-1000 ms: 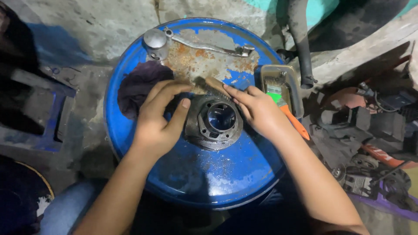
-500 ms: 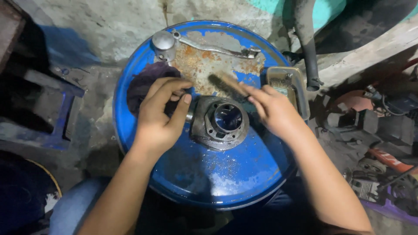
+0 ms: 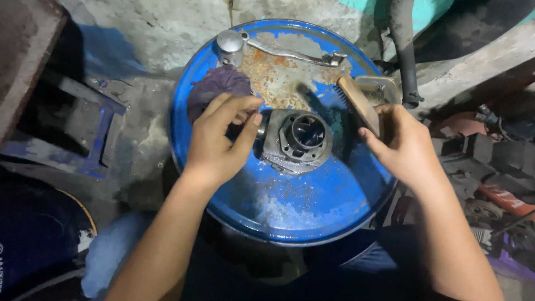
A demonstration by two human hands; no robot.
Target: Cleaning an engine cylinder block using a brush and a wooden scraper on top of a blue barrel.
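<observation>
Now — left hand [image 3: 214, 145] steadies one cylinder [image 3: 296, 139] | right hand [image 3: 404, 145] grips one brush [image 3: 356, 103], probably wire

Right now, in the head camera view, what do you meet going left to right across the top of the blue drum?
Purple rag → left hand → grey metal engine cylinder → wooden-handled brush → right hand.

No screens, no signs, no clear packages in your view. Only printed markings:
- Right edge of frame, just below middle: red-orange oblong casing [image 3: 506, 199] among dark clutter, lying slanted, white printed marking on its face, too blurred to make out.
- Bottom left corner: dark navy rounded object [image 3: 33, 239], thin yellow rim line, small white print at frame edge, cut off.
</observation>
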